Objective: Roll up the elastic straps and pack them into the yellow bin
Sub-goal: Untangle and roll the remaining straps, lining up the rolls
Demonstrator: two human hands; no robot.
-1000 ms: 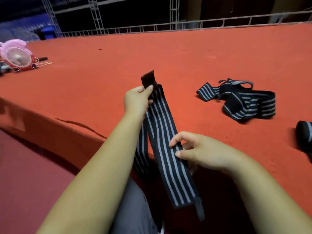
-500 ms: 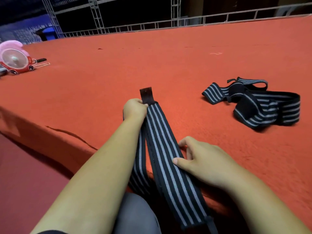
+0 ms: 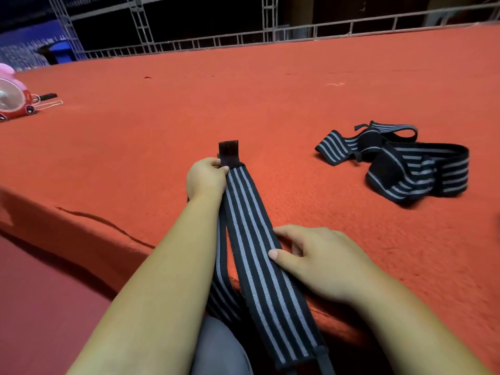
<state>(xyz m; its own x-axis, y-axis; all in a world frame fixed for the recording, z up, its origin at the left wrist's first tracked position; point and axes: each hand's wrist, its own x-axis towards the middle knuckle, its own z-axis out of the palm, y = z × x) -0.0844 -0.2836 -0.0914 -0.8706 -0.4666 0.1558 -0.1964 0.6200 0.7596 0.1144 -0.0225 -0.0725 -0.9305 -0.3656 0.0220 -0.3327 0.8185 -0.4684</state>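
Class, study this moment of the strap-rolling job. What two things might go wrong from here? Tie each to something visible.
1. Much of the striped strap hangs over the platform edge; its weight might drag it from the left hand's grip near the black tab.
2. The loose straps lie tangled, so pulling one may drag the others.
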